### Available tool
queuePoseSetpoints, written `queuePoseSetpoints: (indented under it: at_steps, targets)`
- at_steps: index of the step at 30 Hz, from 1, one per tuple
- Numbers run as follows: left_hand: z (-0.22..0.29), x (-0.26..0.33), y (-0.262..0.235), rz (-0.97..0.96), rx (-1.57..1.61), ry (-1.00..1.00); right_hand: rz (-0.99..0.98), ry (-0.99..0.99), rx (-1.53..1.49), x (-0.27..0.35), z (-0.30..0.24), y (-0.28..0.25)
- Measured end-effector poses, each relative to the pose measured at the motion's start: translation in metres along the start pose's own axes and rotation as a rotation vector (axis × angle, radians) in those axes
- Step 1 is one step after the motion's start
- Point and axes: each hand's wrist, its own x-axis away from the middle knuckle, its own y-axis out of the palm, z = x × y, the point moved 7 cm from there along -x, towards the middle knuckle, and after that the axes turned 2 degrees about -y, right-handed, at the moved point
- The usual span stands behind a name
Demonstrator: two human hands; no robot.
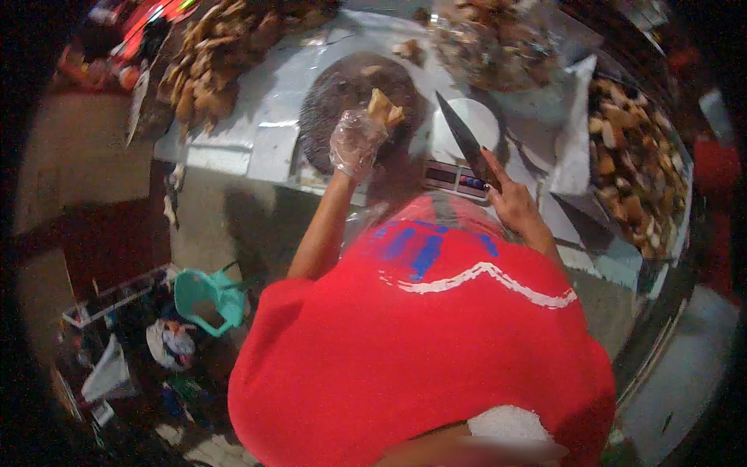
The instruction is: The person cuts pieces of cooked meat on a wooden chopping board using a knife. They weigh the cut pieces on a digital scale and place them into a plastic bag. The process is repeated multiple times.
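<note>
My left hand (356, 148), in a clear plastic glove, is closed around a golden-brown piece of food (384, 107), which looks like cooked meat. It is over a dark round chopping board (320, 92), where a smaller pale scrap (372, 71) lies near the far side. My bare right hand (513, 201) grips a knife (461, 131) by its handle, the blade pointing away and to the left. Beneath the blade is a kitchen scale (484, 124) with a round white plate and a button panel on its near side.
Brown food pieces (204, 74) are heaped at the far left. A second knife (138, 105) is at the table's left edge. Clear plastic (498, 66) with more pieces lies at the far right, and chopped pieces (634, 171) fill the right side. A teal container (184, 292) stands low on the left.
</note>
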Motion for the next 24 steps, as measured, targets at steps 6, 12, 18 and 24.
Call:
queuePoseSetpoints:
  at_steps: [6,12,18,24]
  targets:
    - [-0.023,0.041,-0.046,0.358,-0.186,0.294,-0.183,-0.368,0.217,-0.051,-0.084,0.024]
    - [-0.043,0.08,-0.082,0.537,0.227,0.316,-0.264,-0.439,0.398,-0.06,-0.116,0.033]
    - [0.001,0.072,-0.054,0.431,-0.183,0.357,-0.366,-0.371,0.557,-0.065,-0.122,0.035]
    - [0.0,0.047,-0.028,0.261,-0.294,0.237,-0.384,-0.368,0.514,-0.062,-0.134,0.042]
